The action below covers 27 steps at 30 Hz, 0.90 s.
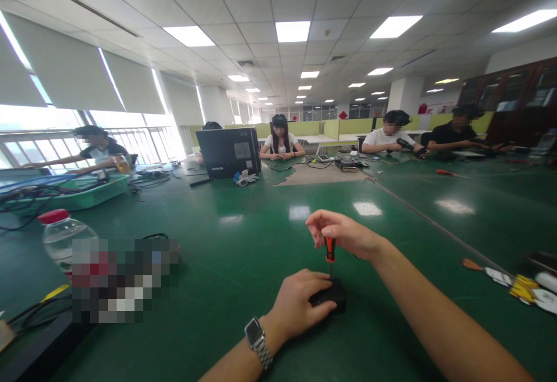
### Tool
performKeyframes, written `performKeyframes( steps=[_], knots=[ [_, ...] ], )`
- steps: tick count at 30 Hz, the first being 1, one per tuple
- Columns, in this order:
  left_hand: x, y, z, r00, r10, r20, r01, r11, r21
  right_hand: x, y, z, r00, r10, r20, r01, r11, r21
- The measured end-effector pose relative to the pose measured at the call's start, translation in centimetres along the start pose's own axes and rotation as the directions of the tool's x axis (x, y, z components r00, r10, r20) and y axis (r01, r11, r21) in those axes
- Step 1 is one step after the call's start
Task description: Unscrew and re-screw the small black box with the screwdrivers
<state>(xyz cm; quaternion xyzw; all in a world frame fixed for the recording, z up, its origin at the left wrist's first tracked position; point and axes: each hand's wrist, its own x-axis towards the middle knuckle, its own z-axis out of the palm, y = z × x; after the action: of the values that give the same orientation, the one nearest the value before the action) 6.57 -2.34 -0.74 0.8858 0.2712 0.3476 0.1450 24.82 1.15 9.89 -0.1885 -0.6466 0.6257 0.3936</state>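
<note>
While pinching a screwdriver [329, 249] upright between closed right-hand [343, 234] fingers, tip down on a black box [331, 295], presses left hand [300, 303] flat-curled over that box on the green table [243, 266], mid-front.

The left hand [300, 306], a watch [257, 338] on its wrist, lies over a small black box [333, 296] on the green desk [243, 254], fingers pressed on its top and near side. The right hand [343, 234] pinches the orange handle of a small screwdriver [329, 253], which stands upright with its tip on the box. To the left lies a clear bottle [61, 237] with a red cap, beyond it a green basket [91, 191] of cables. Farther off stands a black computer case [228, 151]. Several people sit along the far side of the desk.
</note>
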Motion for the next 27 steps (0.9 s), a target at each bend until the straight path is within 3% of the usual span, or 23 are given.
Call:
performKeyframes(
  steps=[5, 9, 13, 17, 22, 27],
  knots=[
    [-0.04, -0.06, -0.03, 1.0, -0.006, 0.013, 0.006, 1.0, 0.0, 0.04, 0.01, -0.09, 0.999, 0.011, 0.033, -0.012, 1.0, 0.023],
    [-0.04, 0.0, -0.07, 1.0, -0.004, 0.014, 0.004, 1.0, -0.001, 0.03, -0.03, 0.01, 0.998, -0.015, -0.06, 0.014, 1.0, -0.008],
    [0.04, 0.02, -0.03, 1.0, -0.004, 0.01, 0.004, 1.0, -0.003, 0.05, 0.01, 0.08, 0.999, 0.032, 0.007, -0.033, 0.999, 0.006],
    [0.05, -0.06, 0.05, 1.0, -0.008, 0.011, 0.008, 1.0, 0.001, 0.08, 0.1, -0.05, 0.995, -0.008, -0.095, -0.002, 0.995, -0.102],
    [-0.02, -0.1, 0.06, 1.0, -0.014, 0.007, 0.014, 1.0, 0.003, -0.01, 0.05, -0.05, 0.998, 0.053, 0.044, -0.049, 0.996, -0.079],
    [-0.01, -0.1, 0.05, 1.0, -0.012, 0.016, 0.012, 1.0, 0.003, 0.04, 0.02, 0.34, 0.999, 0.003, -0.048, -0.003, 1.0, -0.012]
  ],
)
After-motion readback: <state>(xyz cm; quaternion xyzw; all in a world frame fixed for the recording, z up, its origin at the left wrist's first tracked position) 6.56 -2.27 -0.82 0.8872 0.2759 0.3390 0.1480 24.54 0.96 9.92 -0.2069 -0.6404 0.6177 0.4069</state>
